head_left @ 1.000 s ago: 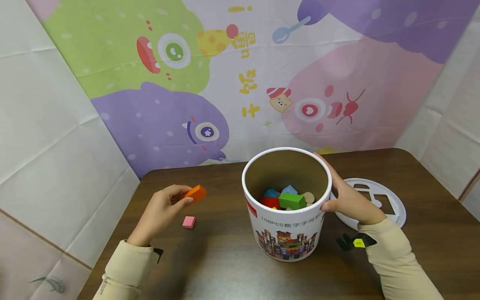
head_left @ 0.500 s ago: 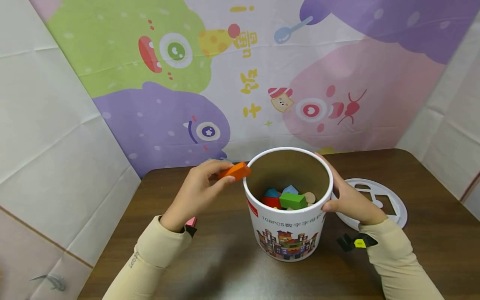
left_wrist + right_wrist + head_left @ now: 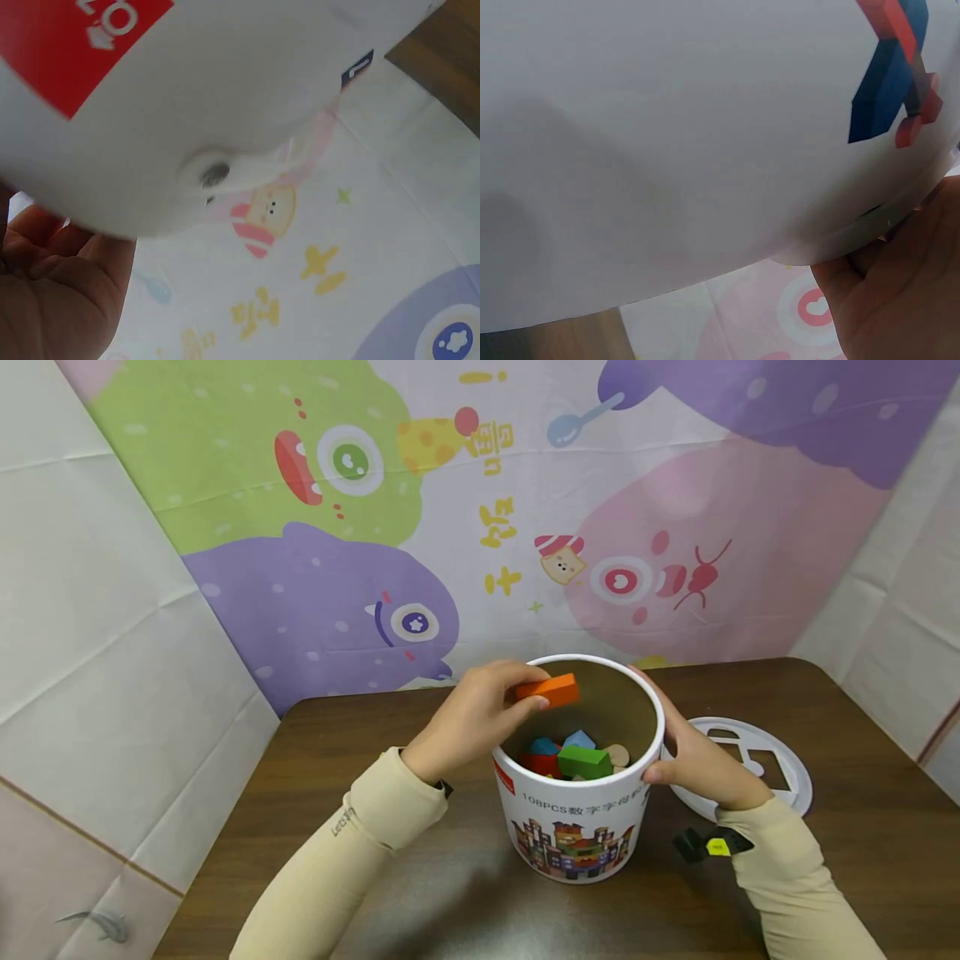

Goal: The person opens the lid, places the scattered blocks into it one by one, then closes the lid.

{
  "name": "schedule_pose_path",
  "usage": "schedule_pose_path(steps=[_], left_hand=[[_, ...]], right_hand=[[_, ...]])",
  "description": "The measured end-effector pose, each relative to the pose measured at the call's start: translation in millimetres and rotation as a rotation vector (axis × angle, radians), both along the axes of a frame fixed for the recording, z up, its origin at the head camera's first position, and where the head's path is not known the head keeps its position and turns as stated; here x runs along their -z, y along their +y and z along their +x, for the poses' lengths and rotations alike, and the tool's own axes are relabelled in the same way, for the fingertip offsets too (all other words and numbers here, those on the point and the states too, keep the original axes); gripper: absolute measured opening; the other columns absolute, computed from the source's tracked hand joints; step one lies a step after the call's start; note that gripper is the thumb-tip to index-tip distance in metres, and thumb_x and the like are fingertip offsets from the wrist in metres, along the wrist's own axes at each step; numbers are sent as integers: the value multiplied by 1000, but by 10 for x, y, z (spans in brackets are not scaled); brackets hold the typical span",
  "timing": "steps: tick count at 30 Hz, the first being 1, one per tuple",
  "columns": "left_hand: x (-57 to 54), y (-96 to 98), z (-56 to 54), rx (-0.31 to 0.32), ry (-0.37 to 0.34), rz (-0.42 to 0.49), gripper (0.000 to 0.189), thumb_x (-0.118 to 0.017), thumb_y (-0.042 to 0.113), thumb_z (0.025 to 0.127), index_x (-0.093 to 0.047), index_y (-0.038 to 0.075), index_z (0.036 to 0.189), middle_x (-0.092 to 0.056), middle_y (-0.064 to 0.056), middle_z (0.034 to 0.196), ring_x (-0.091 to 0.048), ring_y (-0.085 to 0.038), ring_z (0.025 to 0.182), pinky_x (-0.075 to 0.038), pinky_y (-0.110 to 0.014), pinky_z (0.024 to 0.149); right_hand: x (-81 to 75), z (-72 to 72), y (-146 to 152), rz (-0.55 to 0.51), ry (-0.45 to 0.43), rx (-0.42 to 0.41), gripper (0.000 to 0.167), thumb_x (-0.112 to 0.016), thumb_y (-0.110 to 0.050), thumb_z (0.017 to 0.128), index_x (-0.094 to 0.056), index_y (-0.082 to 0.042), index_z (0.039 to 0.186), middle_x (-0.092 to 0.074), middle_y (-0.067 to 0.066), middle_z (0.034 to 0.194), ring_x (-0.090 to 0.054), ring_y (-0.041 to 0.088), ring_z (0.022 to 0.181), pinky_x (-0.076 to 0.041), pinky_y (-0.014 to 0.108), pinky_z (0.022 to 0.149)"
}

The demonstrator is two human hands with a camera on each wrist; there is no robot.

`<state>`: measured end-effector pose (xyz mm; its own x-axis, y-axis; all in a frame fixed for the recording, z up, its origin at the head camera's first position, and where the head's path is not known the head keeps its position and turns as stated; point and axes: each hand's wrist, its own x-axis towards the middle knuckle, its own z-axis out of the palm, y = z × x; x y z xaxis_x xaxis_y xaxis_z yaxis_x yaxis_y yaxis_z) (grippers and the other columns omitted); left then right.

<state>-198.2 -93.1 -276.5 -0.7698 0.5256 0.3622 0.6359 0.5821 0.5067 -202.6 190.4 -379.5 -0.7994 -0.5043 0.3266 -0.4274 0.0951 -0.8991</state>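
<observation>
My left hand [image 3: 483, 710] pinches an orange block [image 3: 557, 691] between thumb and fingers, over the mouth of a white bucket [image 3: 577, 827]. My right hand [image 3: 701, 760] grips the bucket at its right side, thumb near the rim. Inside the bucket lie several blocks, among them a green block [image 3: 585, 762], a light blue block [image 3: 579, 740] and a round wooden piece [image 3: 618, 755]. In the left wrist view the bucket wall [image 3: 187, 97] fills the top, with part of the left hand [image 3: 64, 292] at lower left. The right wrist view shows the right hand [image 3: 907, 285] against the bucket.
A white lid [image 3: 798, 777] with cut-outs lies on the brown table [image 3: 315, 793] to the right of the bucket, partly behind my right hand. A cartoon-printed cloth [image 3: 495, 627] stands behind the table. Pale panels [image 3: 112, 635] flank the sides.
My left hand has carried the orange block rightward from the left of the table to over the bucket. The left forearm now covers the pink block. My right hand stays on the bucket.
</observation>
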Motion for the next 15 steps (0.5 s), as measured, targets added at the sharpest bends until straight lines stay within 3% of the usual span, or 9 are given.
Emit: schedule_pose_path(steps=[5,15], left_hand=[[4,131,-86,29,4,-83,20,-68,16,92,-71,9,111,-70,-4,100,-60,-13,84,-52,-28,80],[25,326,-204,73,-51,-272,22,-67,18,93,-70,9,112,-71,-2,104,-61,-14,92,-50,-30,89]], right_hand=[[-2,-7,3,3,-2,-2,106,-73,-59,77,-9,-33,157,-17,7,161,-29,43,133,-38,70,97],[7,-2,9,22,-19,1,105,-72,-58,77,-8,-34,157,-16,12,160,-28,48,135,-39,73,96]])
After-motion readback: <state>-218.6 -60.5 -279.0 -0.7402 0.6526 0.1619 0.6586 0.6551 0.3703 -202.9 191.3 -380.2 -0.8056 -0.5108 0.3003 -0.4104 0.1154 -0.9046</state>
